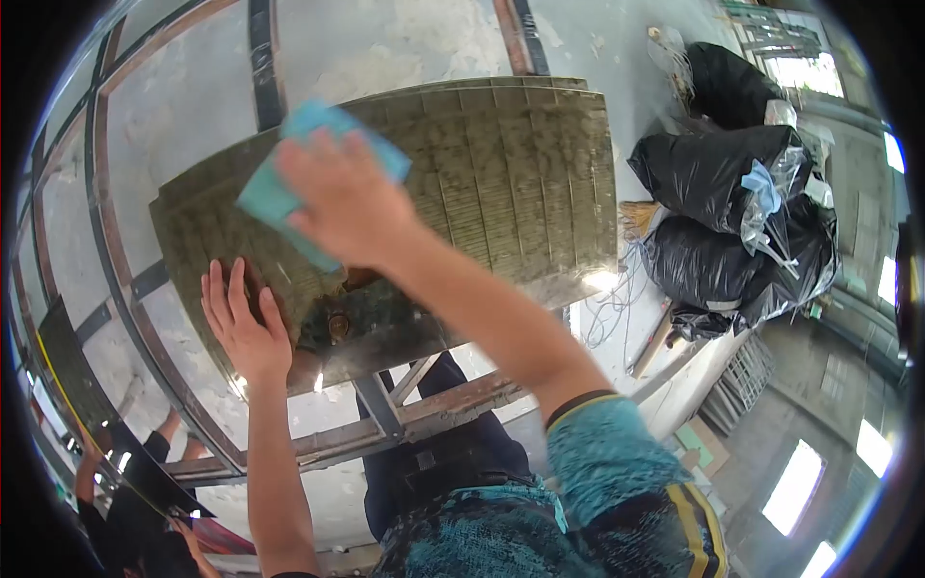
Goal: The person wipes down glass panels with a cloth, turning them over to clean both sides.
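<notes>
A brownish-green panel with a grid of thin ribs lies across a metal frame in front of me, its surface blotchy and partly shiny. My right hand presses a blue cloth against the panel's left half; motion blurs the fingers. The cloth sticks out on both sides of that hand. My left hand rests flat near the panel's lower left corner, fingers stretched and holding nothing. Between the two hands, a dark smooth patch with a small round brown spot shows along the near edge.
Dark metal bars form the frame under and around the panel. Stuffed black plastic bags are piled at the right beside tangled wire. At lower left, another person in dark clothes is beside a dark panel.
</notes>
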A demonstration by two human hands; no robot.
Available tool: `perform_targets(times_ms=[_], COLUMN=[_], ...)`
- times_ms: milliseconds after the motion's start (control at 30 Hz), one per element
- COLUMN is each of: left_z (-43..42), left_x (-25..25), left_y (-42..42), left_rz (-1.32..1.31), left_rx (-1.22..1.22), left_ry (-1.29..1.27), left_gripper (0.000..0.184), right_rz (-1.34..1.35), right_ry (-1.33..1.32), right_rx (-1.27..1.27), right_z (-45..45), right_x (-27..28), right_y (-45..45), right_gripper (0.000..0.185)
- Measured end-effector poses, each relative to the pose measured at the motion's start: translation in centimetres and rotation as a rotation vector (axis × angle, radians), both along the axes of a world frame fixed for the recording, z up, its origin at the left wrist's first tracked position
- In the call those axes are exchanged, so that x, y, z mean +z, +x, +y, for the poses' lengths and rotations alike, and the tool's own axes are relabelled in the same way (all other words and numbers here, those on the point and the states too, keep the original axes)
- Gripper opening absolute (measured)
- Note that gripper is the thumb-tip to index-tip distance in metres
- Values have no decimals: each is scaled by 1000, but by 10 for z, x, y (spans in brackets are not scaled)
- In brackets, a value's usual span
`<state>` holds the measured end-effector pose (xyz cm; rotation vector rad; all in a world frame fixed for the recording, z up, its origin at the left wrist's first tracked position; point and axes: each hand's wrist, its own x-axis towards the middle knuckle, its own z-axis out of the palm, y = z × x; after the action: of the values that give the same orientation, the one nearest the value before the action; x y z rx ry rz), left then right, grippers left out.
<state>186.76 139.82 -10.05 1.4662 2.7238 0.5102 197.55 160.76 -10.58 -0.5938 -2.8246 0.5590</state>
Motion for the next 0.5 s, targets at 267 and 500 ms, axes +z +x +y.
perform_targets(times_ms=[267,500], left_z=[1,6], left_x=[0,4], left_y=[3,6], left_rz=[40,36], left_rx=[8,-30], left_ry=[-32,-38], left_gripper=[41,44], right_rz=[-266,-310], right_ry=[95,-11], right_rx=[-1048,-225], right_z=[188,5], right_x=[-9,24], right_y=[206,129], right_gripper=[64,74])
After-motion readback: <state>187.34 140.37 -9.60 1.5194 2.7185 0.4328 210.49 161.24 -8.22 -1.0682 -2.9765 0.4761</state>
